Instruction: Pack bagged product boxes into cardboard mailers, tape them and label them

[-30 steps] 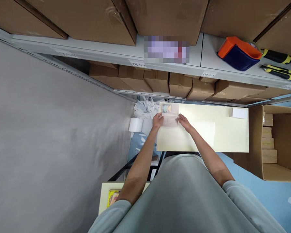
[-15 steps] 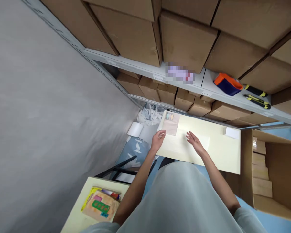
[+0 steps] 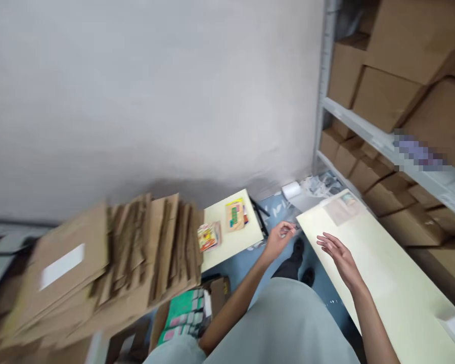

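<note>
My left hand (image 3: pixel 279 240) hangs in the gap between two pale tables, fingers loosely curled with a space by the thumb. Nothing that I can make out is in it. To its right, my right hand (image 3: pixel 340 257) is held over the near edge of the larger pale table (image 3: pixel 387 263), fingers apart and empty. A flat, pinkish packet (image 3: pixel 341 211) with a coloured picture at one end lies at that table's far corner. On the smaller table (image 3: pixel 246 242), left of my left hand, are a colourful booklet stack (image 3: pixel 235 215) and another booklet stack (image 3: pixel 208 236), partly blurred.
Flattened cardboard (image 3: pixel 136 258) stands in a bundle at left. Below it is an open carton with green packs (image 3: pixel 182 308). A shelf rack (image 3: pixel 379 141) with brown boxes runs along the right. A white roll (image 3: pixel 291 190) and scraps (image 3: pixel 318 186) lie on the floor.
My view has swung left, bringing the cardboard bundle and the green packs into sight. Both hands have come away from the packet on the larger table.
</note>
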Demonstrator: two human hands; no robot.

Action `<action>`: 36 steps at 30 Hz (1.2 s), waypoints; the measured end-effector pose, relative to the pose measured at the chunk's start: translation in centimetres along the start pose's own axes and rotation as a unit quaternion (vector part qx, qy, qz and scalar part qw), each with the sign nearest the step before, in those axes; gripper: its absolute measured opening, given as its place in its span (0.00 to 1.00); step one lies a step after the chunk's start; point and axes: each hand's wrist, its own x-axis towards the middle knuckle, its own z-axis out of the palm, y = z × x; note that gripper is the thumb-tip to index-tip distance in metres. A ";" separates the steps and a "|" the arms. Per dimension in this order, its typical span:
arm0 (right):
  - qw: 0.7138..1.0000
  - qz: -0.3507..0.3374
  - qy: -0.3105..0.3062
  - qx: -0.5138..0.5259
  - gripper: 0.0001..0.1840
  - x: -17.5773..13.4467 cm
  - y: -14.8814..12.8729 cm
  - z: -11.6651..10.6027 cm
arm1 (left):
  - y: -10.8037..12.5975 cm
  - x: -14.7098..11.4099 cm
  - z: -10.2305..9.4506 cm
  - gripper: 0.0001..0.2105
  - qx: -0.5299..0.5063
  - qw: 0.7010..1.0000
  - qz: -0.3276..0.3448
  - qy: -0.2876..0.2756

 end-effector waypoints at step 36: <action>0.873 -0.019 -0.445 -0.198 0.26 -7.6 8.5 53.4 | -8.8 -38.8 -43.6 0.18 -0.088 0.865 0.017 0.493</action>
